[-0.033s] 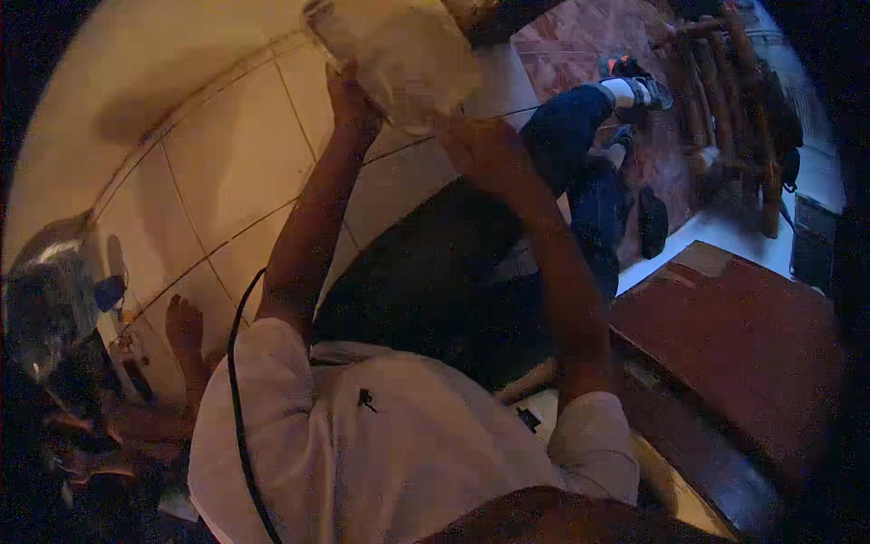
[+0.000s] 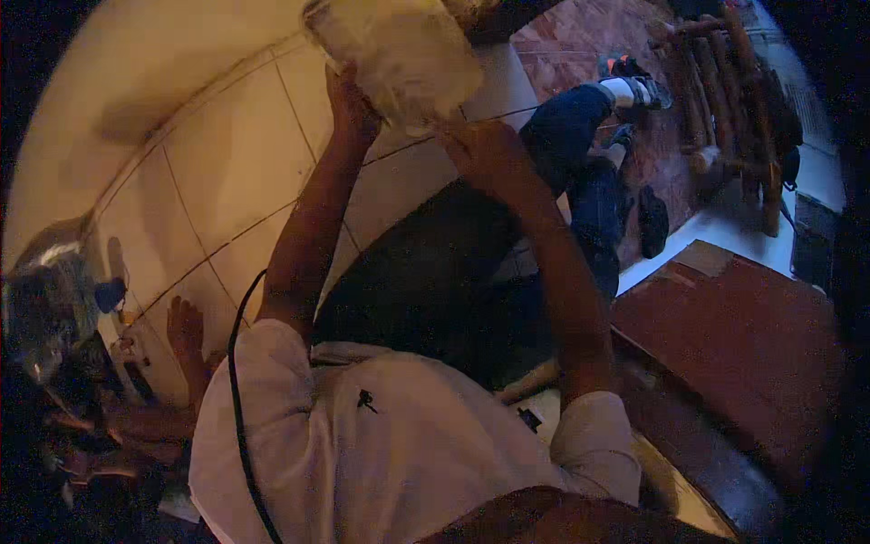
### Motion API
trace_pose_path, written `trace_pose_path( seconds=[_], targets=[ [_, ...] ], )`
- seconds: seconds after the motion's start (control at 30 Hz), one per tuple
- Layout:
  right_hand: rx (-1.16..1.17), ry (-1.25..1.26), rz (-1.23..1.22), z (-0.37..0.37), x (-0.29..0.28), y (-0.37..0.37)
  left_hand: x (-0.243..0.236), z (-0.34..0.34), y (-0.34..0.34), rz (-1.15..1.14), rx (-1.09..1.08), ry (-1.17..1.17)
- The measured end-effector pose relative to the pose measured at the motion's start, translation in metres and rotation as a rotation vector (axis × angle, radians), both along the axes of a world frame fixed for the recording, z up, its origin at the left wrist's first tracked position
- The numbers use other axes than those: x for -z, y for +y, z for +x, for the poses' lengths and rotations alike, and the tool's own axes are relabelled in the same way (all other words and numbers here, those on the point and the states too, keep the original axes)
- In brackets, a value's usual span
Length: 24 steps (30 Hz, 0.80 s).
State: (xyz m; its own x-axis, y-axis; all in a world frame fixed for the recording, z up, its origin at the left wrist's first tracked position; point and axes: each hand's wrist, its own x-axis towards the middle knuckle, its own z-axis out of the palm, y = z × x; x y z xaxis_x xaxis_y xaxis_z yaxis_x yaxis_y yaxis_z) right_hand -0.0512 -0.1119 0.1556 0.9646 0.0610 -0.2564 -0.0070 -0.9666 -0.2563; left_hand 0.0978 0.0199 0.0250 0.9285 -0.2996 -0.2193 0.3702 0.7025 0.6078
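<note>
A pale, crinkled, see-through plastic packet (image 2: 399,68), roughly boxy, is held up at the top of the view. My left hand (image 2: 353,104) grips its lower left edge, with the fingers partly hidden behind it. At the lower right corner, my right hand (image 2: 485,150) has its fingers closed in a pinch on the packet's edge. What the packet contains is too blurred to tell. Both forearms reach upward over my dark trousers (image 2: 426,245).
Pale floor tiles (image 2: 236,181) lie to the left, with another person's bare hand or foot (image 2: 186,326) and a shiny rounded object (image 2: 50,272). A slatted wooden piece (image 2: 725,109) stands at the upper right. Below it is a reddish-brown flat-topped piece (image 2: 725,335). A black cable (image 2: 236,390) crosses my left sleeve.
The packet looks sharper and has shifted very slightly. My right hand's fingers have moved a little at its corner; both hands keep their grip.
</note>
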Motion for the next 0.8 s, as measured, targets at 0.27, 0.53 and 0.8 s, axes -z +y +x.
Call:
trace_pose_path(
  seconds=[0.27,0.53,0.8],
  targets=[
    [-0.009,-0.057,-0.154,-0.009,-0.029,0.012,-0.010,-0.006,-0.001,-0.143,0.014,0.129],
    [0.032,-0.125,-0.074,-0.014,-0.021,0.007,-0.020,-0.015,-0.003,-0.198,-0.016,0.110],
    [-0.097,-0.138,-0.246,-0.017,-0.004,0.003,-0.016,-0.011,-0.003,-0.251,-0.019,0.009]
  ],
)
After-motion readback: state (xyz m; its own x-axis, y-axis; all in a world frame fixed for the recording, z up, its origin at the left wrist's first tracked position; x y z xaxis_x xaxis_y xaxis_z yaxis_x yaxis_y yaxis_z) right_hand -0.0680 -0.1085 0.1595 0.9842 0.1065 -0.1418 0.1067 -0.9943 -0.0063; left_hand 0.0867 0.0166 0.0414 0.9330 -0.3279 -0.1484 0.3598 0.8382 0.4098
